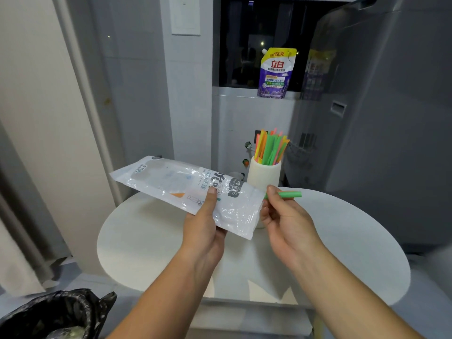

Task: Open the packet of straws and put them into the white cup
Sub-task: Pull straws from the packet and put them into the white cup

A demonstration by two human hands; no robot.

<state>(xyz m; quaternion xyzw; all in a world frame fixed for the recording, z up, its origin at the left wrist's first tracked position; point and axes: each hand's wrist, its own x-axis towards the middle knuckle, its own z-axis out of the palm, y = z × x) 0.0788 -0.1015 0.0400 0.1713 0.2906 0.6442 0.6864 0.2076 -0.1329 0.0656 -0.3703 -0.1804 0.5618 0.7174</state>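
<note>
My left hand (203, 223) grips the clear plastic straw packet (171, 182) from below, thumb on top, holding it slanted above the table. The packet looks nearly empty, with an orange bit visible inside. My right hand (283, 216) pinches a green straw (288, 194) at the packet's open right end; the straw points right. The white cup (264, 174) stands at the table's far edge, just behind the packet, filled with several green, orange, yellow and pink straws (270, 148).
A round white table (342, 241) lies under both hands. A purple detergent pouch (276, 73) stands on the window ledge behind. A bin with a black bag (56, 314) sits at the lower left. A grey appliance (391, 118) fills the right.
</note>
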